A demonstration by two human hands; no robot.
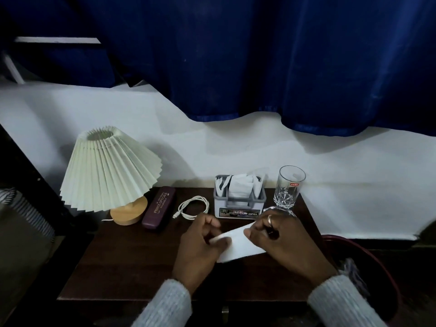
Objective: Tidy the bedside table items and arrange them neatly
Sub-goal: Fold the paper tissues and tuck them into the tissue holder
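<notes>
Both hands hold a folded white tissue (240, 245) just above the dark wooden bedside table (132, 260). My left hand (200, 246) pinches its left end and my right hand (285, 244), with a ring on one finger, grips its right end. Behind the hands stands a grey tissue holder (239, 204) stuffed with white tissues. A clear drinking glass (289, 187) stands upright to its right. A second glass object (279, 210) peeks out behind my right hand, mostly hidden. A coiled white cable (192, 207) lies left of the holder, then a purple glasses case (159, 208).
A pleated white lamp (108, 171) on a wooden base stands at the table's back left. A dark red bin (377, 263) sits on the floor to the right of the table. A blue curtain (259, 57) hangs over the white wall behind.
</notes>
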